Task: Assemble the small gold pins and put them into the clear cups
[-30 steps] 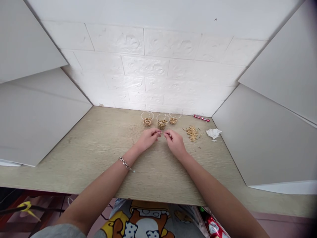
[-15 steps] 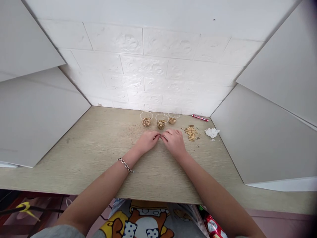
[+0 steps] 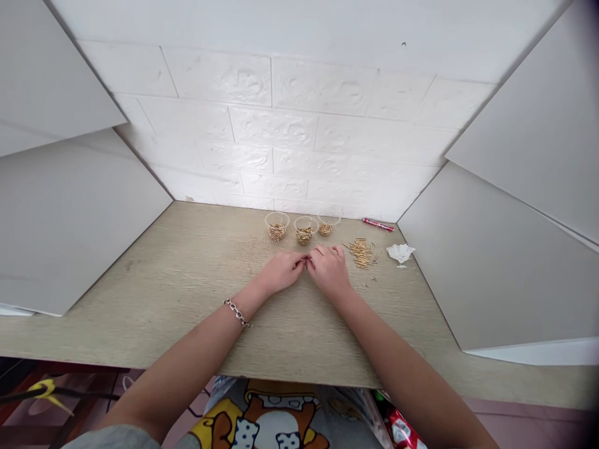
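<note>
A white wall with an embossed brick pattern backs my wood-grained bench [image 3: 187, 262]. My left hand [image 3: 281, 273] and right hand [image 3: 329, 269] meet, fingers pinched on a tiny slim piece [image 3: 306, 259], near three round clear cups [image 3: 277, 227] of gold-coloured bits. To the right lie thin golden rods [image 3: 361, 253], crumpled white tissue [image 3: 400, 252] and a glossy red stick [image 3: 378, 224].

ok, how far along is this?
Partway, probably. Possibly done: gold-coloured pieces in three clear cups. In hand: seemingly something tiny, mostly hidden, between the fingertips of left hand and right hand. Likely left: loose pile of gold-coloured pins.
</note>
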`<action>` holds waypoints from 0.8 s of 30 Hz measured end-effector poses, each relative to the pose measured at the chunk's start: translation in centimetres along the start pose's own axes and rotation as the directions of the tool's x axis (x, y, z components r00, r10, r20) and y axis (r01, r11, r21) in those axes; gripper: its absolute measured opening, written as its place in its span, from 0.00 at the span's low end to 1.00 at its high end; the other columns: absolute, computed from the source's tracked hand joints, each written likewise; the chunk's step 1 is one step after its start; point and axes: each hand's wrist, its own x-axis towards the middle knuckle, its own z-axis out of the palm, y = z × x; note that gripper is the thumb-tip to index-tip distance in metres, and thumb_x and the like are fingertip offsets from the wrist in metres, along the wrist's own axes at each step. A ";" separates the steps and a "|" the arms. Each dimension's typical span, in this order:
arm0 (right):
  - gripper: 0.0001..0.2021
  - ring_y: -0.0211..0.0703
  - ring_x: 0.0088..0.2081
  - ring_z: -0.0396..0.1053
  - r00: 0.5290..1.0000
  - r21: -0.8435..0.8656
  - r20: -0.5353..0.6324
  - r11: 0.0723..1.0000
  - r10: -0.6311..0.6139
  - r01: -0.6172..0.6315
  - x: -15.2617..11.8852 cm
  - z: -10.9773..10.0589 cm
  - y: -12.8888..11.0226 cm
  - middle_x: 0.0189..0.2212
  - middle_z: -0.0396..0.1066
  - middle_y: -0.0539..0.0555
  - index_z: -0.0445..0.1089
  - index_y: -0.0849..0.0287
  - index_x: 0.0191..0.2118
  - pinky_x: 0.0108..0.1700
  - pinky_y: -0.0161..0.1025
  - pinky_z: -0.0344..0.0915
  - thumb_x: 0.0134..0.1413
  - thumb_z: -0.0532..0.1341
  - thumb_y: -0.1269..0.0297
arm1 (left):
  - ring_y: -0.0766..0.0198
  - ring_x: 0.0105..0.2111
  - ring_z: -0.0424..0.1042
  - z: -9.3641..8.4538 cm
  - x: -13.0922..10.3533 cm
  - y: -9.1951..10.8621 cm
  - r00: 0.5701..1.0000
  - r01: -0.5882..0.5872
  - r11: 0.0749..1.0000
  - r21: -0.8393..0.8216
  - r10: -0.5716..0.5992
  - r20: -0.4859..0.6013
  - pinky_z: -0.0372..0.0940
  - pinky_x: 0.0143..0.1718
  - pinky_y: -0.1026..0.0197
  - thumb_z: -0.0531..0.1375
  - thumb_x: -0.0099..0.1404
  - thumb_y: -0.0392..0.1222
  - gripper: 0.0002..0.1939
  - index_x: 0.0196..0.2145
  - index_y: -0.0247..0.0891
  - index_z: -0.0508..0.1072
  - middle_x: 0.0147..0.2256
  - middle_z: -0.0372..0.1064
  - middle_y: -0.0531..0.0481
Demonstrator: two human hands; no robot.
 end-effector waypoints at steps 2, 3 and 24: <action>0.08 0.41 0.32 0.60 1.000 -0.005 0.011 1.000 0.004 -0.004 0.0 -0.1 -0.1 0.27 0.65 0.54 0.64 0.60 0.26 0.43 0.42 0.46 0.51 0.51 0.67 | 0.64 0.30 0.66 0.0 -0.1 0.1 1.000 -0.019 1.000 0.009 0.019 0.004 0.58 0.31 0.64 0.46 0.60 0.37 0.12 0.35 0.37 0.69 0.30 0.69 0.49; 0.07 0.41 0.32 0.60 1.000 0.001 0.015 1.000 0.008 -0.008 0.0 -0.1 -0.1 0.27 0.65 0.54 0.64 0.60 0.26 0.43 0.41 0.46 0.51 0.51 0.67 | 0.64 0.30 0.66 -0.1 -0.1 0.2 1.000 -0.027 1.000 0.015 0.027 0.005 0.58 0.32 0.64 0.46 0.60 0.37 0.12 0.36 0.37 0.69 0.31 0.69 0.49; 0.11 0.34 0.22 0.51 0.896 0.770 0.279 0.477 0.347 -0.424 0.4 0.8 1.0 0.16 0.50 0.45 0.52 0.58 0.19 0.25 0.31 0.49 0.47 0.49 0.62 | 0.65 0.34 0.68 -0.4 0.1 -0.4 0.992 0.069 0.997 0.042 -0.064 -0.104 0.60 0.37 0.64 0.46 0.61 0.39 0.15 0.39 0.37 0.69 0.36 0.70 0.49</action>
